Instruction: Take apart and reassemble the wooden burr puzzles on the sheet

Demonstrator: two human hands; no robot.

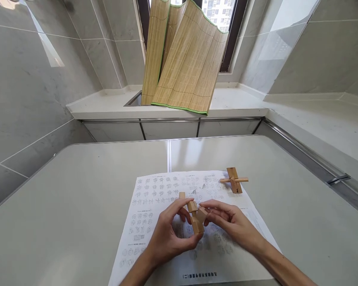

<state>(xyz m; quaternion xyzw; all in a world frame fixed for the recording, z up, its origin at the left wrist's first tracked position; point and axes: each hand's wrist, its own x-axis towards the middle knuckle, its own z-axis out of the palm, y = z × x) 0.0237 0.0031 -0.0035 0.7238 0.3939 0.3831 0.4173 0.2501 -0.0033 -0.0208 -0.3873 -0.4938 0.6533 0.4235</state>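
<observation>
Above the printed sheet, my left hand (173, 230) grips a notched wooden puzzle piece (197, 225) between thumb and fingers. My right hand (226, 218) pinches a smaller wooden block (202, 214) against the notch of that piece, and whether the two interlock I cannot tell. Another wooden stick end (182, 195) shows just beyond my left fingers; whether it joins the held piece is hidden. Farther back on the sheet's right corner lies a cross-shaped wooden assembly (233, 180), a flat slat with a round rod through it.
The white instruction sheet (149, 254), printed with small diagrams and upside down to me, lies on the glossy pale table (77, 206). Behind the table is a white ledge (241, 101) with a folded bamboo mat (191, 63) leaning by the window. Grey tiled walls (41, 87) stand on both sides.
</observation>
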